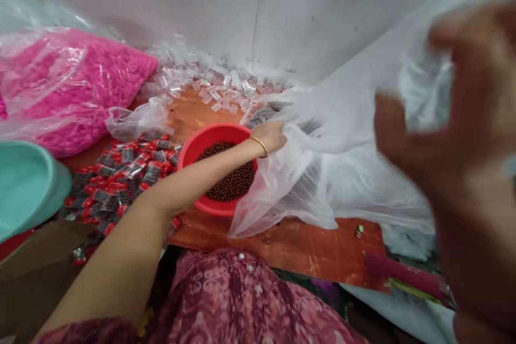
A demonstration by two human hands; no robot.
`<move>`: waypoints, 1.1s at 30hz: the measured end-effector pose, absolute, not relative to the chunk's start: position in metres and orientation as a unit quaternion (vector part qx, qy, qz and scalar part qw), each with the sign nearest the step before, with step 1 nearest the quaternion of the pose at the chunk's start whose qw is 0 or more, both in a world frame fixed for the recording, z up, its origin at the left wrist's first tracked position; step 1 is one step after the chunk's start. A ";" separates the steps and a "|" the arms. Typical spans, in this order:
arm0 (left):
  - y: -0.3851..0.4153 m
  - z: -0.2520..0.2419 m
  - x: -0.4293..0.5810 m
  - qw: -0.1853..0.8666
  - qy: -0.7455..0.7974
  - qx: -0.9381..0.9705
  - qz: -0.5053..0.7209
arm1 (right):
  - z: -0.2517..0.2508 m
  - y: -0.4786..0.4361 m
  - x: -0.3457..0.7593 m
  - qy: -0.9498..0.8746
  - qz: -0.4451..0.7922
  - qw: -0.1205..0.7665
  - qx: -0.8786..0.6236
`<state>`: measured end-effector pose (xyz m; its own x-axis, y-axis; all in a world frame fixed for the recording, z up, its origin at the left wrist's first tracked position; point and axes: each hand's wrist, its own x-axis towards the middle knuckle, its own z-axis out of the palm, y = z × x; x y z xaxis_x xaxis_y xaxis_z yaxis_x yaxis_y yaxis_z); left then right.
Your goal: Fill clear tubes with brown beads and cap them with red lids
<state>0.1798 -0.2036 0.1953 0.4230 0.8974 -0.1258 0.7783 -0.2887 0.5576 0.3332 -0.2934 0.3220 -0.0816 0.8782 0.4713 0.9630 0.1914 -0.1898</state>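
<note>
The red bowl (188, 155) holds brown beads (234, 181). At its right rim the left hand (273, 136) pinches a clear plastic bag (342, 172). The blurred right hand (463, 161), fingers half-curled, perhaps grips it too. Red-capped packets (121, 172) lie left of the bowl.

Scuffed white wall (226, 5) with small dark marks, reddish-brown wooden table (298, 247), soft even light

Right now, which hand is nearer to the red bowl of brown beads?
Left. The left hand is at the far rim of the red bowl, gripping the clear plastic bag. The right hand is raised far right, blurred, apart from the bowl.
</note>
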 end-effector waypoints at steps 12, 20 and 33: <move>-0.178 0.255 0.109 0.456 0.515 0.682 0.249 | 0.044 -0.416 0.178 -0.825 0.080 0.087 -0.553; -0.198 0.271 0.119 0.427 0.507 0.711 0.234 | 0.053 -0.376 0.173 -0.853 0.179 -0.059 -0.487; -0.125 0.258 0.092 0.508 0.538 0.632 0.232 | 0.179 -0.430 0.196 -0.879 0.197 -0.081 -0.427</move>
<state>0.0918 -0.1255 0.2576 0.3129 0.9153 -0.2535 0.4444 0.0948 0.8908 0.1958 -0.4303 0.1785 -0.6215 0.7191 -0.3108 0.7829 0.5568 -0.2774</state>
